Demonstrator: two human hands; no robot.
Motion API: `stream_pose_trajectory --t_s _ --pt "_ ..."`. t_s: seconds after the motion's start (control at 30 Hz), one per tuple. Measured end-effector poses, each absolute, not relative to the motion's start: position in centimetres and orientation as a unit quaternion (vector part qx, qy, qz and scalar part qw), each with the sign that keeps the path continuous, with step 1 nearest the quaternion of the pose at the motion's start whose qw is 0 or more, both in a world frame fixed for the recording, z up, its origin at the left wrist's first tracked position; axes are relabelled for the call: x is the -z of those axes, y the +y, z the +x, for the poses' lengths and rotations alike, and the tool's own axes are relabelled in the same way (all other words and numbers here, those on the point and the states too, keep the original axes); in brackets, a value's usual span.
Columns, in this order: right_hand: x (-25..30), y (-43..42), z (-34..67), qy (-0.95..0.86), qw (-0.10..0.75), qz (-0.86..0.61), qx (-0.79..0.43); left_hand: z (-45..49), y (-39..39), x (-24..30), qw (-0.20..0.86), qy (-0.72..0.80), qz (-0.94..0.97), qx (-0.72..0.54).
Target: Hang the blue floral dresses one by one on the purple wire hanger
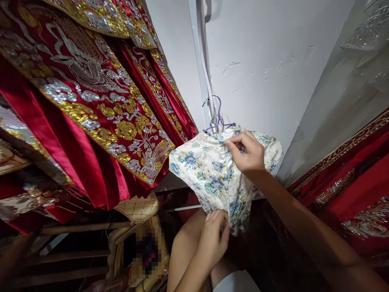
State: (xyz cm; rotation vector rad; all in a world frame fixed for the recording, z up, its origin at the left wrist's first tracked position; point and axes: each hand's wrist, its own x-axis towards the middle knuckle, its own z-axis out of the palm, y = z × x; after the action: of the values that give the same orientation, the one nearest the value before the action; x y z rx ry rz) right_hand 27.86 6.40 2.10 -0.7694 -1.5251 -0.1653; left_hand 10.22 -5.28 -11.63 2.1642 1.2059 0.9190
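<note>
A small white shirt with blue and green flowers (209,166) hangs on a purple wire hanger (219,111) in front of me. The hanger's hook is at a pale metal upright (200,52) by the wall. My right hand (247,152) pinches the top of the shirt's front edge, just under the collar. Lower down, my left hand (214,231) has its fingers closed on the same front edge near the hem. Between the two hands the edge runs nearly straight. Any fasteners under my fingertips are too small to make out.
Red cloth with gold and silver embroidery (100,93) hangs at the left. More red embroidered cloth (349,194) is at the right. A wooden frame (75,259) stands low on the left, beside my bare knee (185,243). Behind the shirt rises a scuffed white wall (267,48).
</note>
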Motion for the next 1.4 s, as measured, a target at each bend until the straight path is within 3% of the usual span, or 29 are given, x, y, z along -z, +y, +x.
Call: stream_pose_trajectory --t_s 0.17,0.3,0.4,0.6,0.9,1.27,1.4 --pt "-1.7 4.4 28.3 -0.696 0.636 -0.331 0.043 10.6 0.9 4.5 0.147 0.380 0.757 -0.512" --pt "-2.5 4.9 28.9 -0.728 0.607 -0.312 0.060 11.4 6.1 -2.3 0.018 0.332 0.804 -0.493" --pt "-2.2 6.3 29.3 -0.749 0.585 -0.289 0.110 11.9 7.3 -4.6 -0.005 0.317 0.816 -0.484" --pt "1.4 9.9 29.2 -0.746 0.577 -0.240 0.231 12.4 6.9 -3.5 -0.034 0.349 0.768 -0.536" --pt "3.3 11.8 28.1 -0.762 0.559 -0.249 0.213 12.7 7.6 -2.1 -0.046 0.370 0.728 -0.576" --pt "3.9 7.7 26.5 -0.728 0.609 -0.313 0.046 11.4 6.8 -2.1 -0.098 0.373 0.751 -0.536" --pt "3.1 6.9 26.5 -0.675 0.634 -0.362 -0.107 12.6 6.4 -2.3 -0.080 0.359 0.747 -0.554"
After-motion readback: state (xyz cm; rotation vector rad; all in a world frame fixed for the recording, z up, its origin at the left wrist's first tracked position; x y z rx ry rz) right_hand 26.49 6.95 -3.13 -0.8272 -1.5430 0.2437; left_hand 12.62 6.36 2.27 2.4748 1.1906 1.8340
